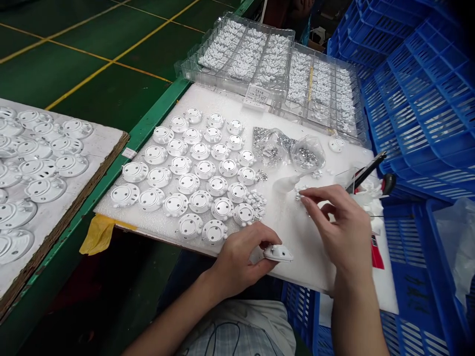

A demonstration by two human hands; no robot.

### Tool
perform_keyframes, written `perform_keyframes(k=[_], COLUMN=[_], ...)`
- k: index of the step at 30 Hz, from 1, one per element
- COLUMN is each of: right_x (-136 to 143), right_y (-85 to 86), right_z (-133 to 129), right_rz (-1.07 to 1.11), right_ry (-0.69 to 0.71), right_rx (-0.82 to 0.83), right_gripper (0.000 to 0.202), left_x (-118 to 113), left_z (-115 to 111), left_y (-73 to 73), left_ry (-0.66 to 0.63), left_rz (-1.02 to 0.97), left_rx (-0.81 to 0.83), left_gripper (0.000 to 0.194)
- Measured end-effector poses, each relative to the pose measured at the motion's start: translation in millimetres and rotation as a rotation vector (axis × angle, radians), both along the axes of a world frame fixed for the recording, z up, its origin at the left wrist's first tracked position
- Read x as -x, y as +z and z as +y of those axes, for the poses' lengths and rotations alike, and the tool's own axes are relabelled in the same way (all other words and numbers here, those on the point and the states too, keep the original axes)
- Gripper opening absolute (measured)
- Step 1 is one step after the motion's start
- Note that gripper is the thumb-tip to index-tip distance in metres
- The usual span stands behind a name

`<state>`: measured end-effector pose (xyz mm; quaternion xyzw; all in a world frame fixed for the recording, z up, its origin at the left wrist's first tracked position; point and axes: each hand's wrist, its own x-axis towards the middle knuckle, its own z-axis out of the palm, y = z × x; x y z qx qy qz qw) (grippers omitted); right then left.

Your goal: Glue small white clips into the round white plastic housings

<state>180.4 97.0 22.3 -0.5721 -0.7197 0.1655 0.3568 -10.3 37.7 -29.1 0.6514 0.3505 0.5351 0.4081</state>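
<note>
My left hand [249, 254] grips a round white part [278, 253] by its edge, tilted, above the near edge of the white foam sheet [293, 227]. To the right, my right hand [336, 217] is raised over the foam with thumb and forefinger pinched on a small white piece [301, 194]. Rows of round white discs [188, 183] with dark holes lie on the foam to the left. Beside them is a pile of small white pieces [256, 203]. A white squeeze bottle [285, 184] and clear bags of small metal pieces [307, 152] lie beyond my hands.
Clear trays [252, 54] of white pieces stand at the back. Blue crates [419, 94] rise on the right. Black-handled tools [367, 173] lie at the right edge. Another board [92, 153] with discs is at the left, past a green rail [148, 118].
</note>
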Motion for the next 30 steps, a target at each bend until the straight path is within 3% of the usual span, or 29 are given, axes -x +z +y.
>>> perform_keyframes(k=[4,8,13,19,30], right_x=[-3.0,-3.4,-2.4,-1.1,-1.1], right_y=[-1.0,-14.8,-22.1,-16.4,-18.6], right_z=[-18.0,-29.6,-39.8,-46.3,-48.1], right_rz=[0.405,0.59,0.604,0.566,0.495], right_ry=[0.01,0.03,0.096,0.237,0.371], right_rx=[0.181,0.306,0.364,0.292,0.244], right_gripper=[0.011,0.015,0.014,0.006,0.01], left_x=[0.0,-0.3,-2.8,-4.5,-4.0], left_z=[-0.4,-0.2,0.4,0.8,1.3], left_y=[-0.4,0.4,1.9,2.9,3.2], left_ry=[-0.003,0.009,0.043,0.057,0.042], left_rz=[-0.01,0.002,0.043,0.086,0.069], left_rx=[0.016,0.034,0.049,0.043,-0.007], left_gripper=[0.015,0.017,0.003,0.009,0.009])
